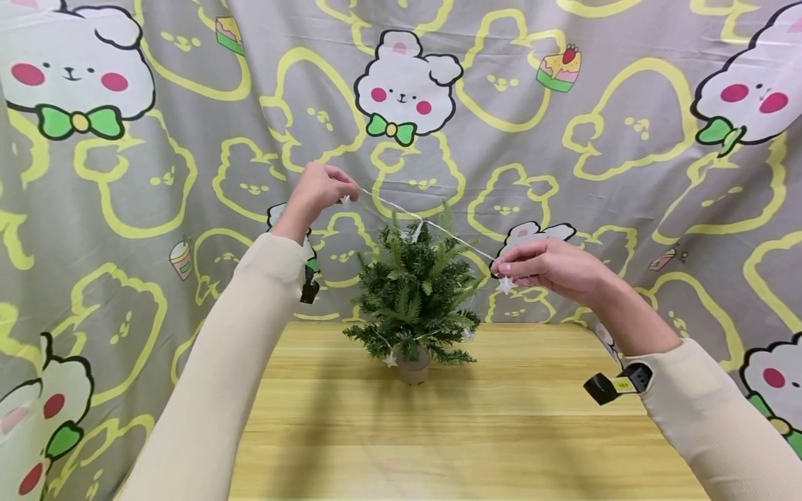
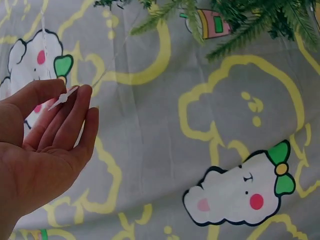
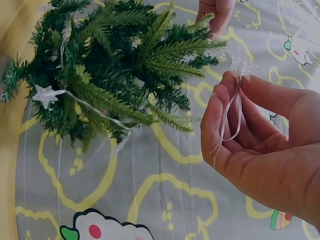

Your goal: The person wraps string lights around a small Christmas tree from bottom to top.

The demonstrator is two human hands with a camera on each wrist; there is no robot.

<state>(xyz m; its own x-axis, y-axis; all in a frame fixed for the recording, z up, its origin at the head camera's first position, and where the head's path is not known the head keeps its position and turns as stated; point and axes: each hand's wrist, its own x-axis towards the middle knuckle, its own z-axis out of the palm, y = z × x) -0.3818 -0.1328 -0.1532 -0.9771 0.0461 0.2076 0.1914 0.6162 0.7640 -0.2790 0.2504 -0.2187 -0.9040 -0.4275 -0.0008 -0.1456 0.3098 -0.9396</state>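
cannot trace the string [image 1: 460, 241] inside the tree [image 1: 407, 285]. lose most of that tree past the left wrist view's top edge, the bench [image 1: 438, 431] below the head view, much of the left hand [image 3: 216, 14] above the right wrist view.

The stars [image 3: 241, 61] look clear plastic, the tree [image 1: 410, 299] bristly, the tabletop [image 1: 470, 445] smooth wood.

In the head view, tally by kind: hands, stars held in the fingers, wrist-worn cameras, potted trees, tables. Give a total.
Bare left hand and right hand: 2
Translucent white stars, held: 2
Black, boxy wrist-worn cameras: 2
Green, bushy potted tree: 1
Yellowish wood-grain table: 1
Total: 8
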